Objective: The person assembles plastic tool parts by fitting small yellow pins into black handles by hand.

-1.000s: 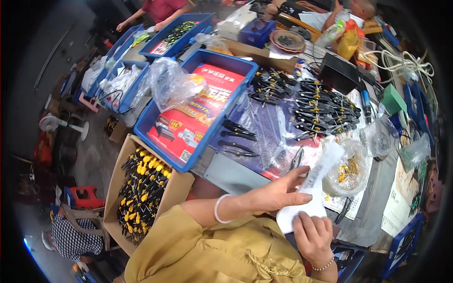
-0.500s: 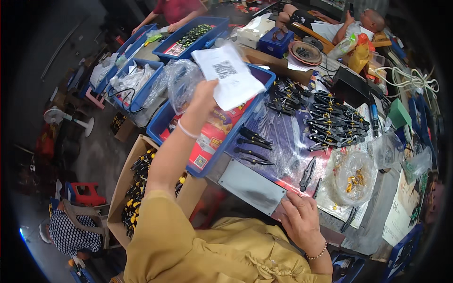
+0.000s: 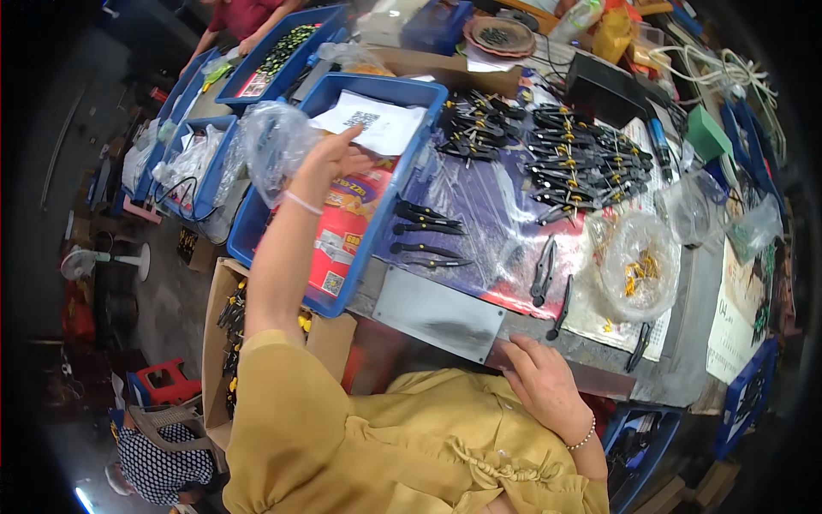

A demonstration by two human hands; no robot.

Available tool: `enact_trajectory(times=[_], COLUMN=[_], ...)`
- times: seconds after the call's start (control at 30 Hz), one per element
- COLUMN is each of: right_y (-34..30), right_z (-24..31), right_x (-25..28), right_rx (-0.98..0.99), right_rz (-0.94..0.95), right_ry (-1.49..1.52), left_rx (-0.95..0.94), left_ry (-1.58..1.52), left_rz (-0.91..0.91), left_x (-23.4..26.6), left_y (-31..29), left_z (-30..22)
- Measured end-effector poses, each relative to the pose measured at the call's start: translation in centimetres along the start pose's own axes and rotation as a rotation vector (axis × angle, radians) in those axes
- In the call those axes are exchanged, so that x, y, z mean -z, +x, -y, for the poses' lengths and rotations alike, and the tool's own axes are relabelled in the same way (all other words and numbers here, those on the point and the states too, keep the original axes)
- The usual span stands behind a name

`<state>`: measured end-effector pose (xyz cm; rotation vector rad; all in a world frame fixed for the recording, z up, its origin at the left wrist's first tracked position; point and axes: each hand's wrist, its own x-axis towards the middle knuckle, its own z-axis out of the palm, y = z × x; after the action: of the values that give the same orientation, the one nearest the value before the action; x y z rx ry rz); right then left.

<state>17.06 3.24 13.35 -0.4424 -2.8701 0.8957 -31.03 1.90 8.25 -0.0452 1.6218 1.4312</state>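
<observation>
My left hand [image 3: 332, 161] is stretched over a blue plastic tray [image 3: 332, 301], its fingers spread and holding nothing. Just beyond the fingertips, a white sheet of paper [image 3: 396, 124] with a printed square code lies in the tray's far end. Red printed packaging [image 3: 353, 214] lines the rest of the tray. A bulging clear plastic bag [image 3: 276, 146] sits beside my left wrist. My right hand [image 3: 546, 385] rests on the table's near edge, fingers extended and nothing in them. It is by the corner of a grey metal plate [image 3: 438, 313]; black-handled pliers [image 3: 545, 270] lie farther in.
Piled black pliers [image 3: 586, 163] cover the table's far side. A clear bag [image 3: 640, 265] of small yellow parts stands at right. Under my left arm is a cardboard box [image 3: 330, 343] of yellow-and-black tools. A person in red [image 3: 244, 17] is beyond the far trays.
My left hand has let go of the white paper, which now lies in the blue tray. My right hand has stayed at the table edge. The whole view has shifted.
</observation>
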Motion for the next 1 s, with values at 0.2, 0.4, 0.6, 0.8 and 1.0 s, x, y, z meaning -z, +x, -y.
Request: enact_trajectory(times=[0.2, 0.4, 0.6, 0.8, 1.0], right_y=[-1.4, -2.1, -3.9, -7.1, -7.7], right_z=[-2.0, -3.9, -5.3, -6.4, -7.2], right_x=[-0.1, -0.5, -1.0, -1.6, -1.3], right_rx=[-0.089, -0.175, -0.276, -0.433, -0.445], right_rz=[-0.031, -0.099, -0.360, -0.417, -0.476], right_ry=[0.082, 0.122, 0.074, 0.176, 0.187], left_rx=[-0.563, -0.551, -0.579, -0.676, -0.922], left_ry=[0.912, 0.891, 1.146, 1.247, 1.359], left_rz=[-0.119, 0.310, 0.684, 0.852, 0.626], left_x=[1.4, -8.3, -16.1, -21.3, -23.8], left_y=[-9.8, -19.9, -18.5, -17.9, -17.6], left_z=[1.4, 5.7, 11.3, 16.9, 21.3])
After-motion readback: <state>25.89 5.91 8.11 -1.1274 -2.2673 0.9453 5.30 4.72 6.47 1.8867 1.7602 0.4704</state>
